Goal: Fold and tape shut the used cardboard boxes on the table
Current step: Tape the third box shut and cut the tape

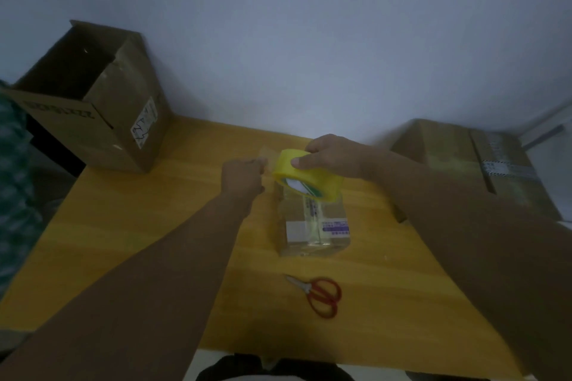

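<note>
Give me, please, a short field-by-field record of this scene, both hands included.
left hand: pinches the free tape end
right hand: grips the yellow tape roll, over the small box
small box: centre of the table, labelled top
scissors: red handles, lying nearer the front edge, untouched
open box: back left, top open
large box: right side, flaps down

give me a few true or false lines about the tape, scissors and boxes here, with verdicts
1. The right hand grips the yellow tape roll. True.
2. The left hand holds the scissors. False: it pinches the tape's loose end; the scissors lie on the table.
3. The big box at left is taped shut. False: its top is open.
4. The scissors lie nearer the person than the small box. True.
</note>
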